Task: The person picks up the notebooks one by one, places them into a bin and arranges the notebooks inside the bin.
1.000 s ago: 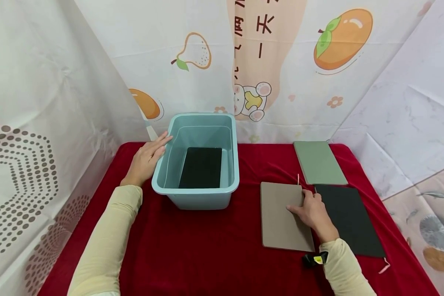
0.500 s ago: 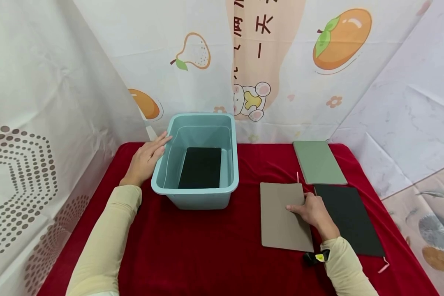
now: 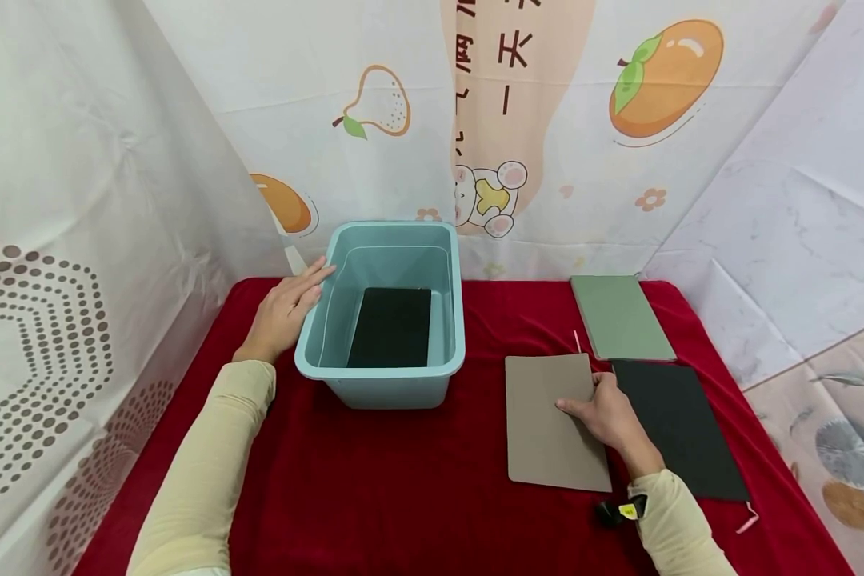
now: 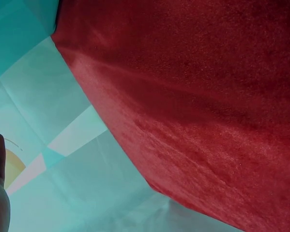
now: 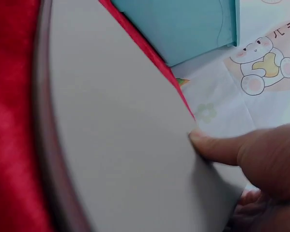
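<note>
Notebook [image 3: 547, 432], taupe | right grip [image 3: 612, 412] pinches edge | fingers [image 3: 604, 378] beneath mostly hidden

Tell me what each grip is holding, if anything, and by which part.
The right grip pinches the taupe notebook by its right long edge; the left grip holds nothing, only resting against the blue tub.

A closed taupe notebook [image 3: 547, 432], smooth-covered with rounded corners, is pinched at its right edge, a pale ribbon [image 3: 577, 342] poking past its far edge. Well apart to its left, a light blue bin [image 3: 385, 388] stands upright, open-topped, on the red-covered tabletop [image 3: 403, 496].
</note>
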Demonstrator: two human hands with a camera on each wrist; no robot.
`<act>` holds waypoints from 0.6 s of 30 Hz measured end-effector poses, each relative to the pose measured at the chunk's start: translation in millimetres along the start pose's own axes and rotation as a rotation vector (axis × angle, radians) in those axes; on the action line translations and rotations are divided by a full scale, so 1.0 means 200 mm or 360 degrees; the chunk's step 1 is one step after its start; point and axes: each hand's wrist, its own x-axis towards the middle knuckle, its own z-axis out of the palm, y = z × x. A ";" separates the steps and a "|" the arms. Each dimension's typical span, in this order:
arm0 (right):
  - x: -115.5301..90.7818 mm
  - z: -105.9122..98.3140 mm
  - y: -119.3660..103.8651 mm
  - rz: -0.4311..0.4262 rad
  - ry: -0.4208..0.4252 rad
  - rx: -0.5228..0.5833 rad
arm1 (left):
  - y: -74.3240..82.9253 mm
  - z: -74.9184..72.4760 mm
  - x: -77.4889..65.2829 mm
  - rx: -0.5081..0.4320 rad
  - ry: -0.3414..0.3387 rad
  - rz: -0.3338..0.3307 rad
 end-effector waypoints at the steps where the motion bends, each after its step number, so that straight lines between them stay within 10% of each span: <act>1: 0.00 0.00 0.00 0.0007 -0.0002 0.0010 | 0.00 0.00 0.00 0.0003 -0.0002 -0.0001; 18: -0.05 0.06 0.02 -0.0238 0.0042 0.0261 | 0.00 0.00 0.00 0.0011 -0.0012 -0.0007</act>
